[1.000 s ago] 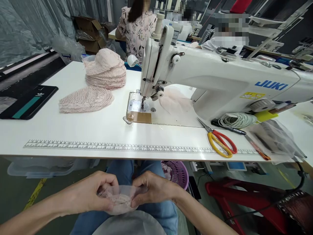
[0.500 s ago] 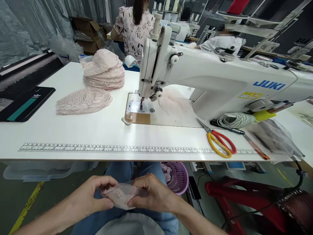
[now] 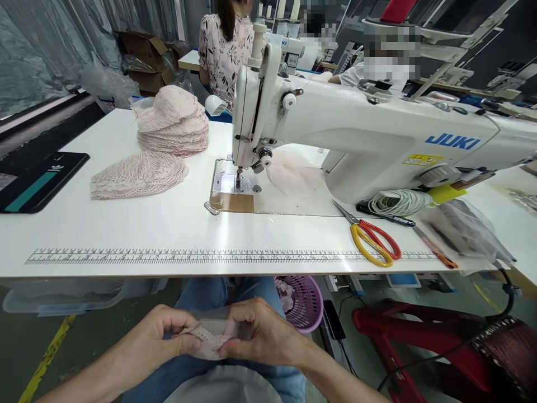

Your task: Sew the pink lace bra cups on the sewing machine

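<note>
My left hand [image 3: 161, 338] and right hand [image 3: 262, 336] both pinch one pink lace piece [image 3: 208, 338] over my lap, below the white table [image 3: 126, 224] edge, near the purple basket [image 3: 304, 302].

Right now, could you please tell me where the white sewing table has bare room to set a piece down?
The widest bare patch lies between the flat pile of pink lace pieces, the metal needle plate and the printed ruler strip. The right end is crowded: red-and-yellow scissors, coiled white cord, clear plastic bag.
</note>
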The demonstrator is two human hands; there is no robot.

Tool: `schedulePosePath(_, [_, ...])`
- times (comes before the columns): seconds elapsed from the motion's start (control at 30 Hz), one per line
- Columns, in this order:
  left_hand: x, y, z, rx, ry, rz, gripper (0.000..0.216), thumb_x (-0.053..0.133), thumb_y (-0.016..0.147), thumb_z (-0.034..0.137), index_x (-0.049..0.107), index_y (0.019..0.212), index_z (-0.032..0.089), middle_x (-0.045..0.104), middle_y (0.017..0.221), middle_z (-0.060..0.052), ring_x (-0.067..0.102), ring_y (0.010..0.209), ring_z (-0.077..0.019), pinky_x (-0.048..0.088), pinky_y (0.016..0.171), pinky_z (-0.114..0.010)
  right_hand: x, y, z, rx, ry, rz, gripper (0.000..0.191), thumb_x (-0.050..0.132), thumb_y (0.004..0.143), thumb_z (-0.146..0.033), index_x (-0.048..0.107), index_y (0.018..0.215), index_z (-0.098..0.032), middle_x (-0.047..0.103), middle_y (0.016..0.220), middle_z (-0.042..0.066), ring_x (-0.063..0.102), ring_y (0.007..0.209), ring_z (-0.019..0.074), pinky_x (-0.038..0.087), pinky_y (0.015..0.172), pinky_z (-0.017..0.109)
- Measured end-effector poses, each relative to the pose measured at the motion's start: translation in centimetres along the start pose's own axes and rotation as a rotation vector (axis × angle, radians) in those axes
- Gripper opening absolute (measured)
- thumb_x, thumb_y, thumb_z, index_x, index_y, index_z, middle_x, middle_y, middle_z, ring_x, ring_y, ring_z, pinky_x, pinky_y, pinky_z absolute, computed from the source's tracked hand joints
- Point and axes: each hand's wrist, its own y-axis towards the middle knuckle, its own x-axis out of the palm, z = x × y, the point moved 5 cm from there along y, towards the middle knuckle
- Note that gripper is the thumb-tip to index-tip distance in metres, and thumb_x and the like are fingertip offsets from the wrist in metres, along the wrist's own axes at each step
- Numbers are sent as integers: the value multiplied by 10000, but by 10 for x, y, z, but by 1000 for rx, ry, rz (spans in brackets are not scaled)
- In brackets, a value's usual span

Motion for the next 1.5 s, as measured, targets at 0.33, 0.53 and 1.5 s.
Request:
schedulePosePath(0.33, [4, 1, -4, 10, -74, -125, 413, 620, 790, 584, 640, 705, 180, 382, 628, 47, 269, 606, -129, 233, 569, -248, 1, 0, 4, 14, 155, -40, 470, 797, 644, -590, 672, 686, -138, 552, 611, -41, 501, 563, 86, 345, 502, 176])
schedulePosePath(0.53, [9, 8, -20, 0, -109, -110, 527, 647, 715, 682, 641, 637, 161, 332, 599, 41, 220, 597, -123, 162, 556, -270, 2, -1, 15, 80, 264, -101, 508, 806, 591, -619, 729, 739, -139, 610, 643, -19, 538, 587, 98, 403, 540, 181])
schedulePosePath(1.5, [3, 0, -23, -43, 128, -10, 326, 687, 702, 502, 755, 823, 207, 630, 770, -6, 508, 763, -202, 401, 676, -228, 1, -5, 7, -82, 215, -82, 440, 747, 730, -571, 707, 729, -133, 604, 687, 2, 542, 622, 116, 395, 558, 206])
